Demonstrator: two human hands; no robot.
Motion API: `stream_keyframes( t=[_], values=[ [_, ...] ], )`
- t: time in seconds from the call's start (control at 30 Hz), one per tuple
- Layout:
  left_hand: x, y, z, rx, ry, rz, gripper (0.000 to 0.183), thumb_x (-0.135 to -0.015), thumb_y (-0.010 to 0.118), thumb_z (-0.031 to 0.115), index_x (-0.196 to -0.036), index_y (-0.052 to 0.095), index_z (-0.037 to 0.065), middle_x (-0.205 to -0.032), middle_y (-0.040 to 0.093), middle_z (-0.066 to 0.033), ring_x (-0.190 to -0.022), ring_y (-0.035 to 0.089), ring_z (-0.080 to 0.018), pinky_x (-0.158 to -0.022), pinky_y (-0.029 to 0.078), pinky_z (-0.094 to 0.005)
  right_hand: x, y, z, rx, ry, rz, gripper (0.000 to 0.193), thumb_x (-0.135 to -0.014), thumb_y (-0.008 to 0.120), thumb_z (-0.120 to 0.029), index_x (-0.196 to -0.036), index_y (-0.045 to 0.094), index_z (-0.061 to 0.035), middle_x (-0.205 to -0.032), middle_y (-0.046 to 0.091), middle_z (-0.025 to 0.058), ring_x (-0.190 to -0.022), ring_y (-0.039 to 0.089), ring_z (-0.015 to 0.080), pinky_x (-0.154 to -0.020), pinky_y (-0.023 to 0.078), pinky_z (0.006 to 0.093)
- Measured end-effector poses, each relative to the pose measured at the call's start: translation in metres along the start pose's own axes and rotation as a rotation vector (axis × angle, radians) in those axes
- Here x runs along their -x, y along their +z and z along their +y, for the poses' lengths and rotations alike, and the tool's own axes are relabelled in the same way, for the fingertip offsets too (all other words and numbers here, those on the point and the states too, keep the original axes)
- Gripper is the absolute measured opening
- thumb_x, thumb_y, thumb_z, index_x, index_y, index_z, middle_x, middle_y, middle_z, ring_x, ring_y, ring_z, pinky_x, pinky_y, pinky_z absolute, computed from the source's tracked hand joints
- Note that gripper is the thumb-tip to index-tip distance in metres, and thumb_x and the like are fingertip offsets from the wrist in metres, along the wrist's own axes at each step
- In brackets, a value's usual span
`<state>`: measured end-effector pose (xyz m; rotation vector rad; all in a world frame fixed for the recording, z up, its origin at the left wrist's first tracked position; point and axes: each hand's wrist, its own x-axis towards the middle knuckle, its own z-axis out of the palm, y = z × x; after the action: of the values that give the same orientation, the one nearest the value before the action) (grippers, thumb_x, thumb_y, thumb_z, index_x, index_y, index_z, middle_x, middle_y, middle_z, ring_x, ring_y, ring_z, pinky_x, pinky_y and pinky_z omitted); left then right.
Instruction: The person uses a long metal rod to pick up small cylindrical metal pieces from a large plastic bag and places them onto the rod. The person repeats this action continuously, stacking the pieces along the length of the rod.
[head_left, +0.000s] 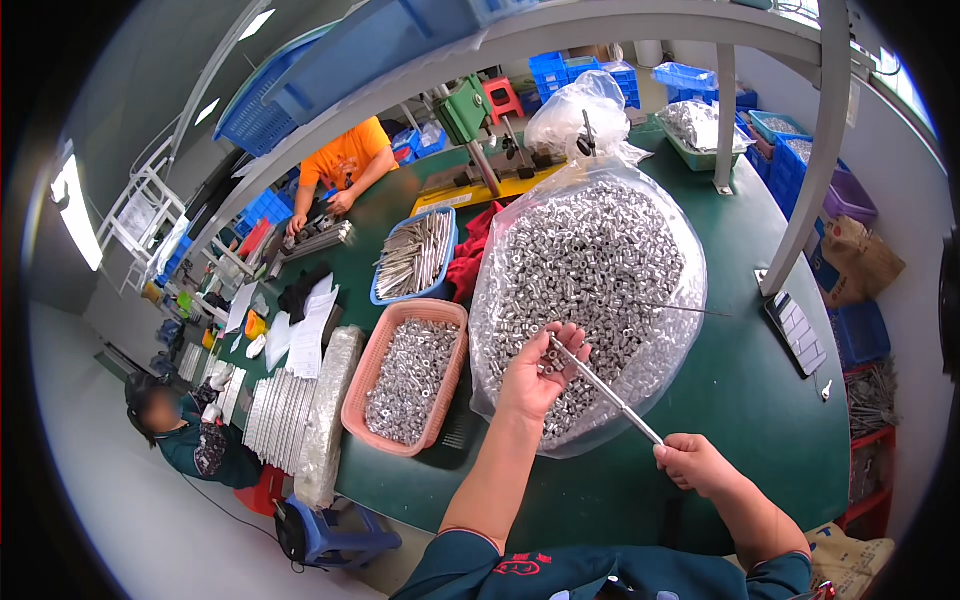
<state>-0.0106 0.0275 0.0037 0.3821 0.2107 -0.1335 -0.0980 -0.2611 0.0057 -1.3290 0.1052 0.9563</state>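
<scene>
My right hand (695, 462) is closed round the near end of a slim silver metal rod (612, 397), which slants up and to the left. At its far end my left hand (538, 375) is palm up, fingers curled about the tip; whether a small part is also in them I cannot make out. Both hands are over the near side of a big clear plastic bag (690, 260), spread wide and full of small silver metal ring-like pieces (590, 250). A thin dark rod (690, 310) lies across the bag's right side.
Left of the bag stand a pink basket (354, 412) of small metal parts and a blue basket (376, 290) of metal pins. A red cloth (468, 265) lies between. White shelf posts (800, 220) rise from the green table (740, 420). Two people work at the left.
</scene>
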Motion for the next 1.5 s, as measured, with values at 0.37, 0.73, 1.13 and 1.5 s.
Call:
stream_keyframes(
  t=[0.37, 0.73, 1.13, 1.5],
  values=[
    [0.001, 0.004, -0.010, 0.052, 0.106, 0.049, 0.016, -0.093, 0.051, 0.006, -0.101, 0.060, -0.003, -0.106, 0.065, -0.0209, -0.108, 0.060, -0.0361, -0.100, 0.047, -0.0543, 0.000, 0.004, 0.003, 0.078, -0.021, 0.047, 0.027, -0.095, 0.056, -0.026, -0.079, 0.054, -0.0045, -0.059, 0.040, -0.0059, -0.047, 0.033, 0.0032, -0.042, 0.026, 0.0211],
    [0.000, -0.002, -0.011, 0.048, -0.008, -0.059, 0.027, -0.098, 0.048, 0.020, -0.099, 0.060, -0.004, -0.107, 0.064, -0.0233, -0.110, 0.059, -0.0376, -0.101, 0.046, -0.0547, -0.001, 0.005, 0.005, 0.180, -0.068, 0.083, 0.029, -0.095, 0.056, -0.029, -0.078, 0.055, -0.0052, -0.059, 0.041, -0.0058, -0.049, 0.036, 0.0039, -0.044, 0.029, 0.0222],
    [-0.002, -0.004, 0.005, -0.139, -0.027, -0.040, 0.026, -0.094, 0.045, 0.007, -0.113, 0.054, -0.008, -0.116, 0.059, -0.0252, -0.115, 0.055, -0.0399, -0.096, 0.051, -0.0510, 0.005, -0.002, -0.006, 0.165, -0.068, 0.130, 0.029, -0.094, 0.057, -0.028, -0.077, 0.055, -0.0051, -0.061, 0.044, -0.0049, -0.051, 0.038, 0.0042, -0.046, 0.031, 0.0220],
    [0.001, -0.001, 0.021, -0.129, -0.025, -0.032, 0.025, -0.091, 0.045, 0.002, -0.112, 0.056, -0.005, -0.117, 0.059, -0.0272, -0.116, 0.055, -0.0421, -0.099, 0.049, -0.0519, 0.002, -0.001, -0.002, 0.279, -0.038, 0.089, 0.031, -0.095, 0.057, -0.031, -0.079, 0.057, -0.0048, -0.063, 0.044, -0.0056, -0.053, 0.038, 0.0034, -0.047, 0.031, 0.0216]
  ],
)
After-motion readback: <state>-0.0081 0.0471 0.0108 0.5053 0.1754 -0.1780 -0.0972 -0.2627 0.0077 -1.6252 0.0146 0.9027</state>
